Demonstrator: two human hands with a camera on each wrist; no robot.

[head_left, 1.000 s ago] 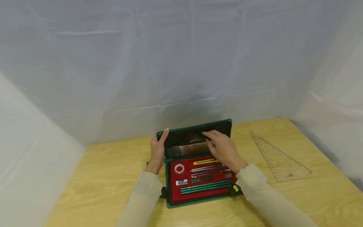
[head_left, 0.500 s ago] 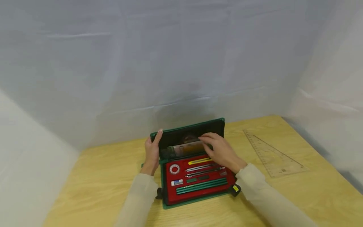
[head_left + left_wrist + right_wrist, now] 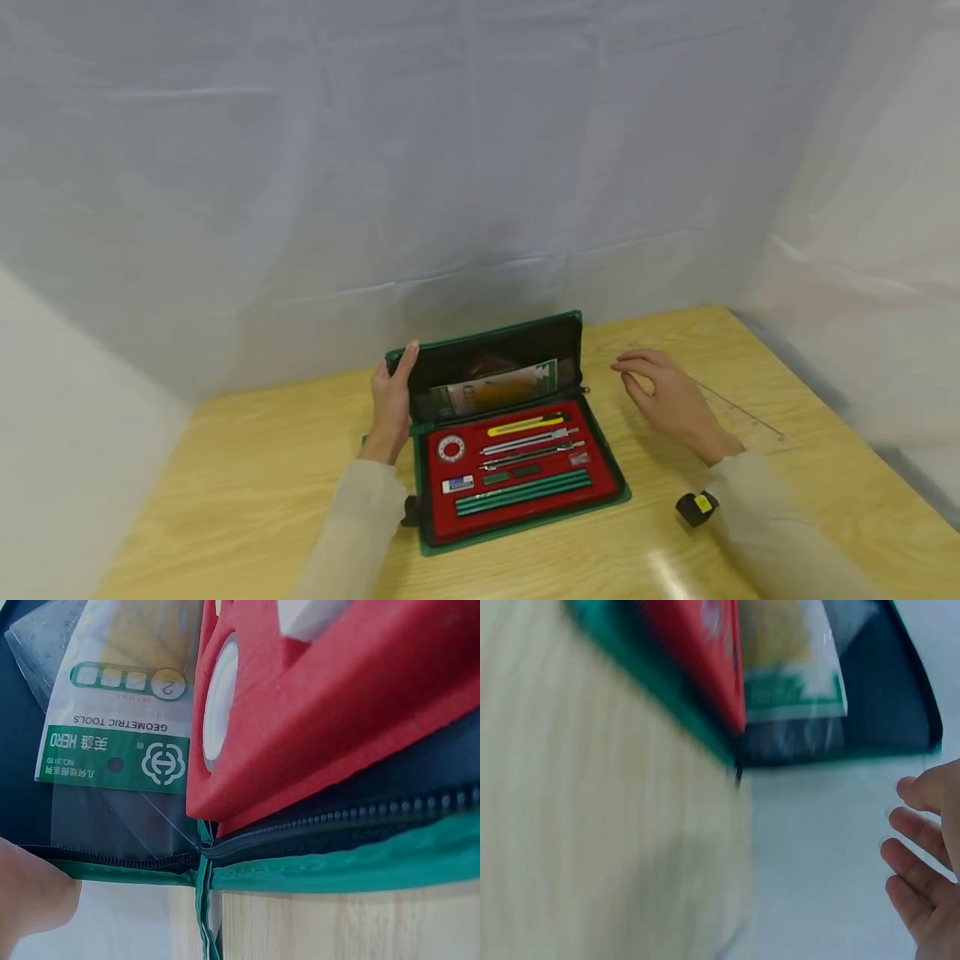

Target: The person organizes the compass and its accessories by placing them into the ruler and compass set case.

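Observation:
A green zip-up drawing-instrument case (image 3: 525, 527) stands unfolded on the table, its lid (image 3: 553, 337) raised and leaning back. My left hand (image 3: 390, 408) grips the lid's left end, thumb on the inside, other fingers hidden behind. Inside the lid sits a clear packet (image 3: 120, 724) printed "GEOMETRIC TOOLS". The red tray (image 3: 450, 523) bears a yellow cutter (image 3: 525, 426), compasses (image 3: 532, 454), green pencils (image 3: 525, 492), an eraser (image 3: 457, 484) and a white ring (image 3: 451, 449). My right hand (image 3: 667, 400) hovers right of the case, holding nothing, fingers loosely bent.
A transparent set square (image 3: 738, 407) lies on the wooden table (image 3: 262, 467) to the right, partly hidden by my right hand. White sheeting (image 3: 480, 167) hangs behind and at both sides. A black strap device (image 3: 696, 508) is on my right wrist.
My right hand has left the packet in the lid and moved right, toward the set square. More of the packet now shows. My left hand keeps its grip on the lid.

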